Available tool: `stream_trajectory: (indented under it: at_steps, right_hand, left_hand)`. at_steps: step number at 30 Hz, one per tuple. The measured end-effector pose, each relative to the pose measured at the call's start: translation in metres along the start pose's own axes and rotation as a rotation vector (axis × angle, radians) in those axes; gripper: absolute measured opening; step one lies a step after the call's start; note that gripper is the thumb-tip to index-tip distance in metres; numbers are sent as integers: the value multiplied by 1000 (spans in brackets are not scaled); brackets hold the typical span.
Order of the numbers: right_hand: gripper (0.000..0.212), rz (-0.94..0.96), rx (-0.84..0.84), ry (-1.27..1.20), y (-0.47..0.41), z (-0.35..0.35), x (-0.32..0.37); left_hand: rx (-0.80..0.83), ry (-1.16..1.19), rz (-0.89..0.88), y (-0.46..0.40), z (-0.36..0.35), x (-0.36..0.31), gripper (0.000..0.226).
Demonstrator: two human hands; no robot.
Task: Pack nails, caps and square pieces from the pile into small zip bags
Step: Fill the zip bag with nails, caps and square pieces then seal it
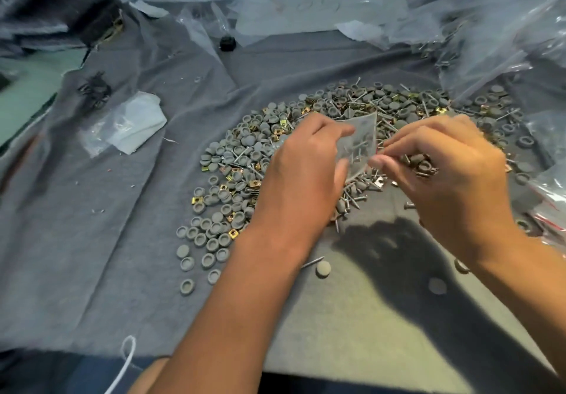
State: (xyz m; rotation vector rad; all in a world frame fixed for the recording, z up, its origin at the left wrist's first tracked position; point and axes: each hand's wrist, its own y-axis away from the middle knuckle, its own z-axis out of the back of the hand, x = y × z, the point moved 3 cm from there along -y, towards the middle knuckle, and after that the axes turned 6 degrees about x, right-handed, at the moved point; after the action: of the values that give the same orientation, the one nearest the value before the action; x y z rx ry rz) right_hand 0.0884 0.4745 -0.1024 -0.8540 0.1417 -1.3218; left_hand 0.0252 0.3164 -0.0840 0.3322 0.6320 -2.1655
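A wide pile (232,160) of grey round caps, thin nails and gold square pieces covers the grey cloth (92,255). Above the pile's middle, my left hand (306,167) pinches a small clear zip bag (358,145) that has several nails inside. My right hand (444,170) sits right of the bag, its fingertips pinched together at the bag's edge. A few caps and metal bits (424,165) show against its curled fingers. Whether they are held or lie below, I cannot tell.
Crumpled clear plastic bags (502,26) heap up at the back and right. A small bag on white paper (128,124) lies at the left. A black knob (228,42) sits at the back. Loose caps (323,268) lie near my forearms.
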Motion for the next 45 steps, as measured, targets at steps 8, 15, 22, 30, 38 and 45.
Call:
stream_trajectory:
  at_steps: [8, 15, 22, 30, 38, 45]
  right_hand:
    - [28, -157, 428, -23, 14, -25, -13]
    - [32, -124, 520, -79, 27, -46, 14]
    - [32, -10, 460, -21, 20, -57, 31]
    - [14, -74, 338, -48, 18, -57, 30]
    - [8, -547, 143, -853, 2, -33, -2]
    - [21, -503, 28, -1054, -3, -12, -8]
  left_hand:
    - [-160, -26, 122, -9, 16, 23, 24]
    - [-198, 30, 111, -11, 15, 31, 22]
    - [-197, 19, 185, -15, 17, 36, 59]
    - [-89, 91, 173, -15, 12, 33, 66]
    - [32, 129, 34, -13, 3, 20, 68]
    - [57, 129, 10, -11, -5, 12, 62]
